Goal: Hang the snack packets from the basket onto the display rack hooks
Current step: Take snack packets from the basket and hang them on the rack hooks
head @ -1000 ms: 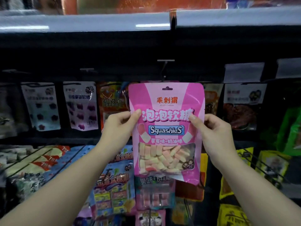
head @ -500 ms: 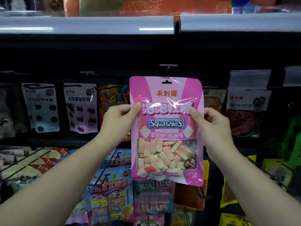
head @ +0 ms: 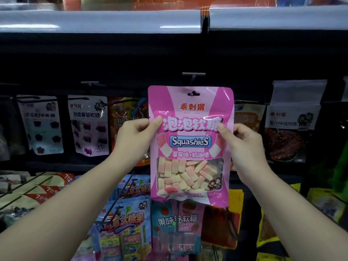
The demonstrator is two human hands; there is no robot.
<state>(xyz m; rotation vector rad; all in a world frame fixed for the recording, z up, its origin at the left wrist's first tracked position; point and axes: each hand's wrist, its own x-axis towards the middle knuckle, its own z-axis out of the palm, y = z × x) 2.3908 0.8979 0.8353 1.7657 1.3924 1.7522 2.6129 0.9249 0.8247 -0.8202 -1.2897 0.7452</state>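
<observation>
Up against the rack, the packet hangs upright, pinched at mid-height by the left hand and right hand. Its hang hole sits just below the hook, both hands equally near, so I judge the packet needs lifting straight up and onto it.

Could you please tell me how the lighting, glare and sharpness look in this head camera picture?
In the head view, the rack is dim; the glossy pink Squashies packet, held by the left hand and right hand, is sharp, with glare streaks across its upper half. The white shelf edge strip also reflects light, while the side packets are dark and soft, and straight lines bow with wide-angle distortion.
</observation>
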